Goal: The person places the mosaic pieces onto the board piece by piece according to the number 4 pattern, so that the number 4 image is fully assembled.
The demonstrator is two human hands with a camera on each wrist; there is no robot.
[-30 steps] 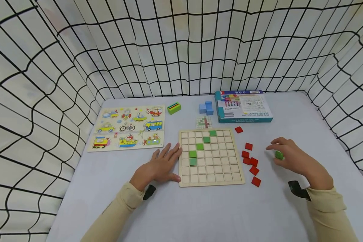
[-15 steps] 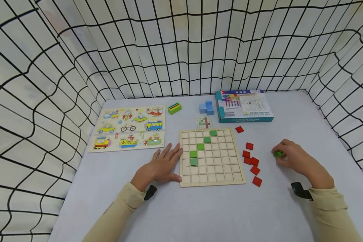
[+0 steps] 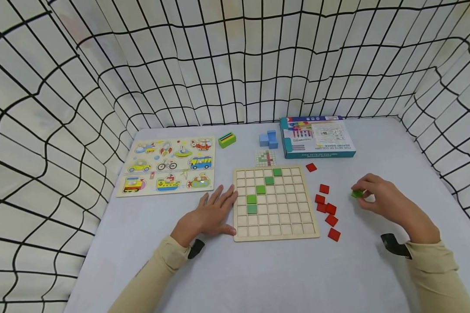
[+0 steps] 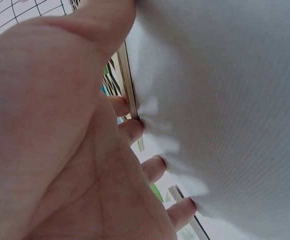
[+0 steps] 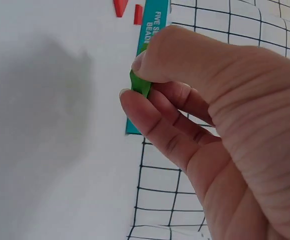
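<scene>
My right hand (image 3: 384, 200) pinches a green tile (image 3: 357, 193) between thumb and fingertips, right of the red tiles. In the right wrist view the green tile (image 5: 141, 84) shows at the thumb tip, partly covered by it. My left hand (image 3: 207, 217) lies with fingers spread, fingertips and thumb at the left edge of the wooden grid board (image 3: 276, 238). Several green tiles sit in the board's squares, in a rising diagonal; one is this middle green tile (image 3: 260, 189). The left wrist view shows the left palm (image 4: 105, 185) and fingertips down by the table.
Several red tiles (image 3: 330, 208) lie loose right of the board. Behind it are a small pattern card (image 3: 265, 158), blue blocks (image 3: 272, 140), a green block (image 3: 227, 140) and a flat box (image 3: 319, 138). A picture puzzle (image 3: 166, 167) lies left; black netting (image 3: 258, 65) rises behind.
My right hand's fingers have closed on the green tile and moved it slightly away from me and to the left. The left hand stays at the board's edge.
</scene>
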